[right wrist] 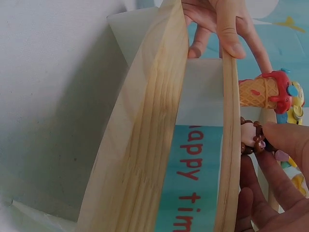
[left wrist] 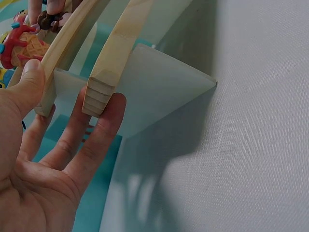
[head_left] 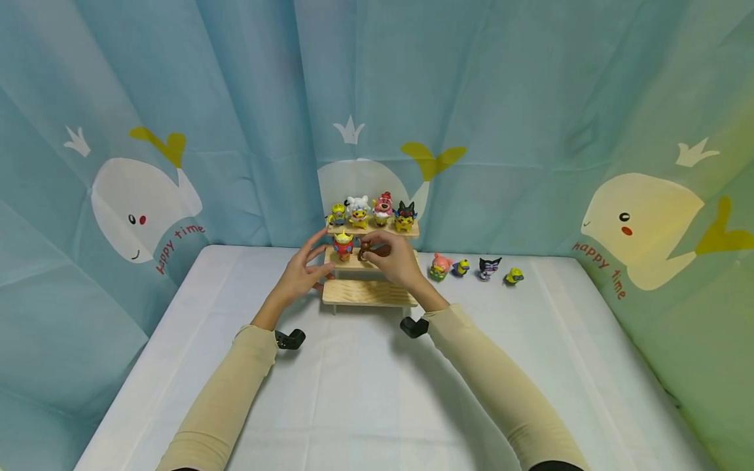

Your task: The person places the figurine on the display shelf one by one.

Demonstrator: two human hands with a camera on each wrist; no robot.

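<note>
A small brown figurine (head_left: 364, 249) is at the middle tier of a three-tier wooden display stand (head_left: 371, 294). My right hand (head_left: 398, 259) pinches it between thumb and fingers; in the right wrist view its base is right at the middle board. Beside it stands an ice-cream-cone figurine (right wrist: 263, 92) with red icing and a yellow top. At the stand's left end, my left hand (left wrist: 53, 159) holds the boards, thumb on the middle board's edge and fingers spread along the ends of the boards. The right hand partly hides the brown figurine in the head view.
Several figurines, among them a pink one (head_left: 383, 208) and a white-hooded one (head_left: 357, 211), line the top tier. On the white table (head_left: 353, 392) right of the stand are a pink-topped figurine (head_left: 439, 267) and several more. A whale-print curtain (head_left: 501, 98) hangs behind.
</note>
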